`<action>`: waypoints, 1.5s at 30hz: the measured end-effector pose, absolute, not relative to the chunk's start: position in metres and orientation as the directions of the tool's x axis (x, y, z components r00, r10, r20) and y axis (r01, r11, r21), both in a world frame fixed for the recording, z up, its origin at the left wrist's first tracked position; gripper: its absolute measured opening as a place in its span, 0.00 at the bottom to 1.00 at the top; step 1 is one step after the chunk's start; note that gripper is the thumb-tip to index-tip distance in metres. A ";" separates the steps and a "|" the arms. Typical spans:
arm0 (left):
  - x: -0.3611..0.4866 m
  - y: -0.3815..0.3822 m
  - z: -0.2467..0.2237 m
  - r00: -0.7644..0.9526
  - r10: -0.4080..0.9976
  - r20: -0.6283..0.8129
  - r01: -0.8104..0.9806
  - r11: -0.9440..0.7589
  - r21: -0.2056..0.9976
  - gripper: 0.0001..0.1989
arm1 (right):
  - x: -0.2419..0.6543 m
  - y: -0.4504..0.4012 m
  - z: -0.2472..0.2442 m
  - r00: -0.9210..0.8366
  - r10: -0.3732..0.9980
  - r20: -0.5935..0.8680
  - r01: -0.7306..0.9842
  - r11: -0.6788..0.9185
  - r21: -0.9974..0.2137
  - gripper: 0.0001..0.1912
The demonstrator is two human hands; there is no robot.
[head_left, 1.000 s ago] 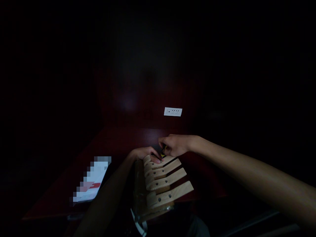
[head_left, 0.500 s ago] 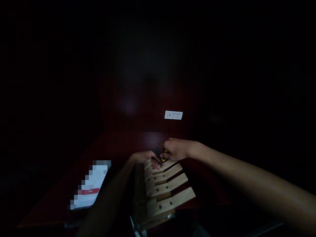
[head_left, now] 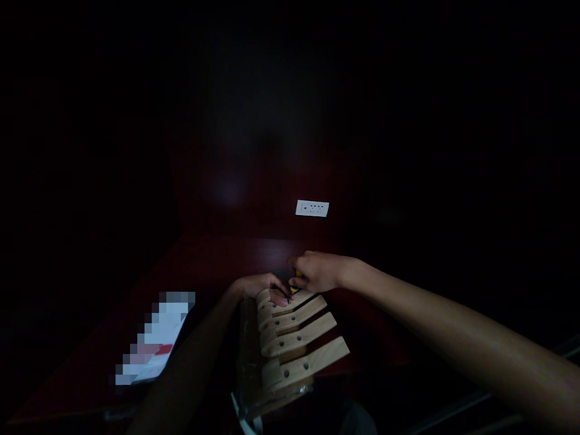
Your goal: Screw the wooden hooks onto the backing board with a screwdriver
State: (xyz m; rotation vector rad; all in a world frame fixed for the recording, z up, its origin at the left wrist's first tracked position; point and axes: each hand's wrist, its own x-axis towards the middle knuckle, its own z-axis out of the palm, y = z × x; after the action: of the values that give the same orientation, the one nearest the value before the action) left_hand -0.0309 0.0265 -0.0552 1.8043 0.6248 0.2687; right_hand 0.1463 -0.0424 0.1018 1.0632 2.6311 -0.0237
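Note:
A wooden block [head_left: 252, 356] bears several pale wooden pieces [head_left: 317, 358] side by side, each fixed with dark round screws. My right hand [head_left: 315, 270] is closed around a yellow and black screwdriver [head_left: 294, 289], whose tip points down at a screw on one of the far wooden pieces. Beside that tip, my left hand [head_left: 267, 287] rests on the far end of the block, its thumb and fingers spread around the spot. The far pieces are partly hidden under both hands.
A lit sheet or screen [head_left: 158, 344], partly pixelated, lies at the left on the dark red table [head_left: 217, 260]. A white socket plate [head_left: 312, 208] is on the wall behind. A pale strap [head_left: 244, 420] hangs by the block's near end.
The whole view has shifted, so everything appears slightly further left. Both hands keep their places at the far end of the block, with the screwdriver still in my right hand.

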 end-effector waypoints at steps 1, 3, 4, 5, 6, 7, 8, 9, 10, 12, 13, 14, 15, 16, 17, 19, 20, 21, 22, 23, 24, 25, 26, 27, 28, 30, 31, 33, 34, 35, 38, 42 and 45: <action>-0.031 0.026 -0.054 0.829 0.541 -0.140 0.290 -0.202 0.936 0.21 | 0.146 -0.044 0.103 -0.673 0.682 -0.287 0.693 0.717 0.079 0.16; -0.032 0.025 -0.054 0.827 0.540 -0.155 0.303 -0.196 0.932 0.21 | 0.146 -0.046 0.106 -0.661 0.686 -0.303 0.713 0.700 0.031 0.19; -0.032 0.026 -0.055 0.827 0.542 -0.151 0.301 -0.200 0.932 0.21 | 0.147 -0.046 0.107 -0.662 0.683 -0.309 0.715 0.699 0.011 0.20; -0.032 0.027 -0.056 0.826 0.545 -0.144 0.297 -0.204 0.933 0.21 | 0.147 -0.046 0.108 -0.668 0.675 -0.312 0.711 0.703 -0.001 0.20; -0.032 0.028 -0.057 0.825 0.549 -0.134 0.291 -0.209 0.934 0.21 | 0.148 -0.046 0.108 -0.675 0.669 -0.312 0.704 0.710 -0.004 0.19; -0.032 0.029 -0.059 0.825 0.551 -0.125 0.284 -0.213 0.935 0.21 | 0.149 -0.045 0.108 -0.681 0.662 -0.312 0.698 0.716 -0.003 0.17; -0.031 0.030 -0.060 0.825 0.552 -0.120 0.281 -0.217 0.935 0.21 | 0.149 -0.044 0.107 -0.685 0.658 -0.312 0.692 0.722 0.002 0.16; -0.031 0.031 -0.061 0.827 0.549 -0.120 0.284 -0.223 0.933 0.21 | 0.149 -0.043 0.106 -0.685 0.657 -0.316 0.690 0.724 0.009 0.15; -0.031 0.032 -0.062 0.830 0.544 -0.123 0.289 -0.231 0.929 0.21 | 0.149 -0.042 0.105 -0.681 0.658 -0.322 0.690 0.723 0.018 0.15; -0.031 0.033 -0.063 0.837 0.534 -0.121 0.291 -0.245 0.925 0.21 | 0.147 -0.040 0.104 -0.672 0.661 -0.334 0.690 0.722 0.041 0.15; -0.031 0.034 -0.063 0.838 0.532 -0.120 0.288 -0.245 0.926 0.21 | 0.146 -0.040 0.104 -0.666 0.664 -0.341 0.690 0.722 0.058 0.17; -0.031 0.034 -0.063 0.839 0.531 -0.118 0.283 -0.241 0.928 0.21 | 0.145 -0.040 0.104 -0.656 0.669 -0.349 0.692 0.718 0.077 0.18; -0.031 0.034 -0.063 0.840 0.531 -0.116 0.278 -0.236 0.931 0.21 | 0.144 -0.040 0.105 -0.643 0.677 -0.359 0.697 0.711 0.092 0.19; -0.032 0.033 -0.063 0.838 0.533 -0.117 0.278 -0.233 0.932 0.20 | 0.143 -0.041 0.106 -0.633 0.683 -0.364 0.703 0.704 0.098 0.19; -0.032 0.033 -0.062 0.834 0.539 -0.119 0.285 -0.237 0.929 0.20 | 0.143 -0.043 0.108 -0.630 0.687 -0.362 0.708 0.700 0.093 0.19; -0.032 0.031 -0.060 0.827 0.549 -0.120 0.304 -0.257 0.917 0.21 | 0.143 -0.045 0.110 -0.658 0.674 -0.335 0.701 0.711 0.055 0.18; -0.032 0.030 -0.059 0.825 0.552 -0.117 0.308 -0.268 0.913 0.21 | 0.144 -0.046 0.111 -0.683 0.662 -0.310 0.687 0.726 0.038 0.18; -0.031 0.030 -0.059 0.825 0.554 -0.111 0.307 -0.274 0.911 0.20 | 0.144 -0.047 0.111 -0.703 0.651 -0.288 0.672 0.740 0.031 0.18; -0.031 0.030 -0.058 0.827 0.552 -0.105 0.300 -0.275 0.913 0.20 | 0.145 -0.047 0.111 -0.711 0.645 -0.279 0.663 0.747 0.039 0.17; -0.030 0.030 -0.058 0.830 0.549 -0.097 0.288 -0.273 0.918 0.20 | 0.145 -0.047 0.110 -0.706 0.650 -0.281 0.663 0.746 0.059 0.16; -0.030 0.030 -0.059 0.833 0.545 -0.091 0.276 -0.268 0.923 0.19 | 0.145 -0.046 0.110 -0.694 0.662 -0.284 0.670 0.738 0.083 0.16; -0.029 0.031 -0.060 0.835 0.543 -0.084 0.265 -0.264 0.928 0.19 | 0.145 -0.046 0.109 -0.677 0.677 -0.289 0.680 0.726 0.108 0.18; -0.029 0.031 -0.061 0.837 0.541 -0.080 0.258 -0.262 0.930 0.19 | 0.145 -0.045 0.108 -0.659 0.692 -0.296 0.691 0.712 0.125 0.19; -0.028 0.032 -0.061 0.840 0.537 -0.078 0.255 -0.264 0.930 0.19 | 0.145 -0.045 0.108 -0.645 0.703 -0.301 0.702 0.700 0.129 0.21; -0.028 0.032 -0.062 0.841 0.536 -0.077 0.255 -0.267 0.929 0.19 | 0.146 -0.044 0.108 -0.636 0.710 -0.302 0.713 0.690 0.119 0.21; -0.028 0.032 -0.061 0.838 0.540 -0.082 0.263 -0.266 0.927 0.19 | 0.147 -0.044 0.108 -0.643 0.705 -0.299 0.723 0.688 0.068 0.19; -0.028 0.031 -0.060 0.835 0.543 -0.084 0.264 -0.262 0.928 0.19 | 0.148 -0.044 0.108 -0.659 0.693 -0.293 0.716 0.697 0.039 0.18; -0.028 0.029 -0.058 0.830 0.552 -0.084 0.260 -0.248 0.933 0.19 | 0.149 -0.043 0.107 -0.701 0.659 -0.271 0.685 0.728 0.000 0.15; -0.028 0.028 -0.057 0.828 0.554 -0.085 0.259 -0.244 0.934 0.19 | 0.150 -0.043 0.106 -0.716 0.646 -0.267 0.671 0.742 -0.003 0.14; -0.028 0.027 -0.057 0.828 0.554 -0.086 0.261 -0.246 0.934 0.18 | 0.150 -0.042 0.105 -0.721 0.639 -0.268 0.662 0.749 0.003 0.14; -0.027 0.030 -0.059 0.836 0.542 -0.087 0.262 -0.254 0.931 0.18 | 0.150 -0.041 0.103 -0.693 0.664 -0.280 0.677 0.733 0.061 0.17; -0.029 0.037 -0.068 0.853 0.518 -0.065 0.238 -0.275 0.931 0.20 | 0.151 -0.041 0.105 -0.669 0.684 -0.292 0.702 0.710 0.054 0.16; -0.030 0.039 -0.069 0.850 0.523 -0.056 0.241 -0.292 0.926 0.21 | 0.153 -0.042 0.105 -0.701 0.661 -0.266 0.688 0.725 -0.011 0.14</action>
State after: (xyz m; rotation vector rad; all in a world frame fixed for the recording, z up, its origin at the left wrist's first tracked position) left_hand -0.0302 0.0392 -0.0689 1.8824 0.5713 0.3079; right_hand 0.1533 -0.0416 0.1051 1.0692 2.6865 -0.1599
